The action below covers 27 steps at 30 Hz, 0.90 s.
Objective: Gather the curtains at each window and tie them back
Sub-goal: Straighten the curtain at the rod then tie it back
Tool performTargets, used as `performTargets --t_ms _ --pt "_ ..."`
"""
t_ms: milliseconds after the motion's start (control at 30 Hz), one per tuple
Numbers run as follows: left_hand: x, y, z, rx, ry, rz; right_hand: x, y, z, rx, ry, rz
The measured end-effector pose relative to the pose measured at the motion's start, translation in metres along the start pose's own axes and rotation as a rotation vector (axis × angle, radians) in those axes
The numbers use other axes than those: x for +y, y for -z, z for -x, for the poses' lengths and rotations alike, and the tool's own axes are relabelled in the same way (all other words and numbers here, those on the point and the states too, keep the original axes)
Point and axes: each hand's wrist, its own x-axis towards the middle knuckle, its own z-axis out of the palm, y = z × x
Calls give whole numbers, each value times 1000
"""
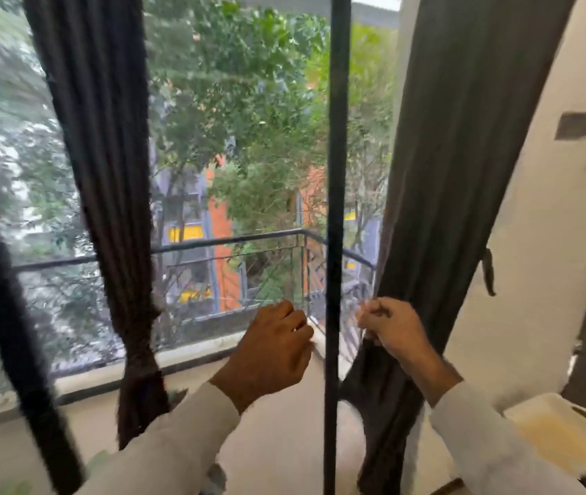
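Head view at a glazed balcony window. The left curtain [105, 173], a dark pleated panel, hangs already gathered and cinched low down, where its folds narrow to a waist before flaring again. The right curtain [462, 173], grey, hangs against the white wall [552, 226] and is drawn in at hand height, so the step in hand is judged to be tying back this second panel. The right hand [393, 326] has its grip closed on the inner edge of the right curtain, fingers curled and pinching the cloth; whether a cord is also held cannot be told. The left hand [277, 348] is raised just left of the dark vertical window bar [334, 209], fingers curled; something pale shows at its fingertips, possibly a tie end, but whether it is held cannot be told. A balcony railing [213, 242] and trees lie beyond the glass. The next move probably calls for bringing both hands together around the bunched cloth, keeping the folds compressed while a tie is wrapped and knotted
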Motion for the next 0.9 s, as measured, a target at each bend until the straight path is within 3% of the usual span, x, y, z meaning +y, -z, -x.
performTargets --t_ms 167,400,667,900 --pt "4 -36 -120 36 -52 -26 -5 104 -66 55 38 110" --pt "-35 -49 -319 186 -57 -47 -104 224 -168 273 326 222" --pt "-77 -49 -489 332 47 72 -202 279 -280 429 505 416" --pt "-82 -8 -611 626 169 91 -279 315 -347 802 764 509"
